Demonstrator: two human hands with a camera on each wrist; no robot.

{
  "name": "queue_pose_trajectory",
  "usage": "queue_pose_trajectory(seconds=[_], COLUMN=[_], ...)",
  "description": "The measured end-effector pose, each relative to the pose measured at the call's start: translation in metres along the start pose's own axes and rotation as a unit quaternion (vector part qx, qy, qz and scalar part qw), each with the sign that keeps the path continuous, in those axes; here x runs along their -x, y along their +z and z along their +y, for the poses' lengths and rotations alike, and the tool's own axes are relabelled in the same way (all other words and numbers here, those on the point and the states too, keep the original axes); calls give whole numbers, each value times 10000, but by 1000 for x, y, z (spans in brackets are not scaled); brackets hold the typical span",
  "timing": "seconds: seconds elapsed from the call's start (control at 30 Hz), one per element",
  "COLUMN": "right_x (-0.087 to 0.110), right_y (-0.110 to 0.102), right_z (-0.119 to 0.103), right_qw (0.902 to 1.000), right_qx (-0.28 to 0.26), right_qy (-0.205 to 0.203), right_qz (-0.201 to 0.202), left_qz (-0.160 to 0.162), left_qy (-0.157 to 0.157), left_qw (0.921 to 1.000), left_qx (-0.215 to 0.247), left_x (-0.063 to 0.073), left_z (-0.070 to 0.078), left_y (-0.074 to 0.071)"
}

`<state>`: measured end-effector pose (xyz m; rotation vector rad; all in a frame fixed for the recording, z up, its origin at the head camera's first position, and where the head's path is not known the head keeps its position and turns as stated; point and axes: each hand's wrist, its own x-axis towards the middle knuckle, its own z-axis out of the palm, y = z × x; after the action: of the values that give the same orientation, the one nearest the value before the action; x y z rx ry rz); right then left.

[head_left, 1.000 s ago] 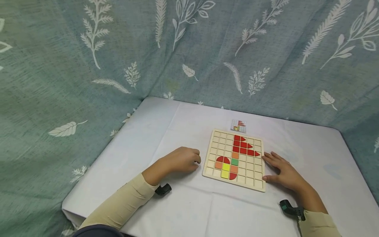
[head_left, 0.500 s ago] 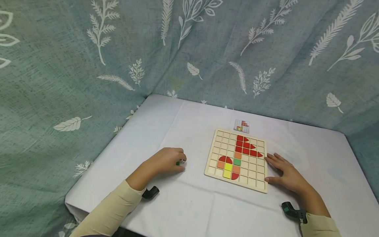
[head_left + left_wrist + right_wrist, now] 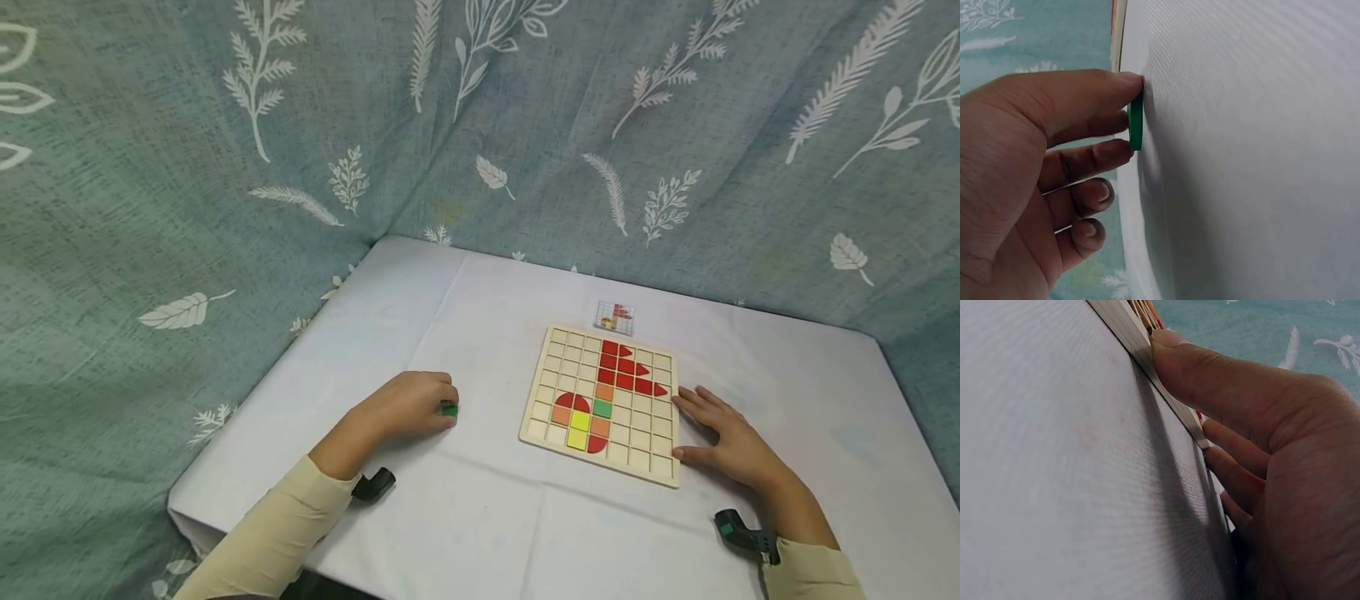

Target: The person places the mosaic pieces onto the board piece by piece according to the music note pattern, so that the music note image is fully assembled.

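Note:
Left of the board, my left hand (image 3: 408, 404) pinches a green tile (image 3: 1135, 125) between thumb and fingertips, low over the white cloth. In the head view only a bit of that green tile (image 3: 448, 410) shows beyond the fingers. The wooden grid board (image 3: 543, 367) lies flat, with red, orange, yellow and green pieces set in its cells. My right hand (image 3: 723, 437) rests at the board's right edge, thumb and fingers extended and touching its side. In the right wrist view the thumb lies against the board's edge (image 3: 1129, 331).
A small picture card (image 3: 615, 317) with a coloured pattern lies just behind the board. White cloth (image 3: 480, 533) covers the table, and a leaf-patterned curtain (image 3: 525, 125) rises along its back and left sides. A black camera sits on each wrist.
My left hand has moved left, away from the board, and a green tile now shows at its fingertips. My right hand stays at the board's edge. The head view has shifted slightly.

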<state>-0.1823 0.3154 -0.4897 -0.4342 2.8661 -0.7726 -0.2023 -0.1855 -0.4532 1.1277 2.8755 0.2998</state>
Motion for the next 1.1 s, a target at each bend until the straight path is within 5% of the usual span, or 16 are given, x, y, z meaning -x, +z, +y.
queue_pose_trajectory(seconds=[0.6, 1.1], right_x=[-1, -1], right_y=[3, 2], right_z=[9, 9], right_qw=[9999, 9998], right_qx=[14, 26], right_qy=[-83, -121], right_qz=[69, 161], left_qz=[-257, -815], left_qy=[119, 395], left_qw=[9989, 9949], left_qx=[373, 436], left_x=[-14, -43], left_z=[1, 16], left_y=[1, 4])
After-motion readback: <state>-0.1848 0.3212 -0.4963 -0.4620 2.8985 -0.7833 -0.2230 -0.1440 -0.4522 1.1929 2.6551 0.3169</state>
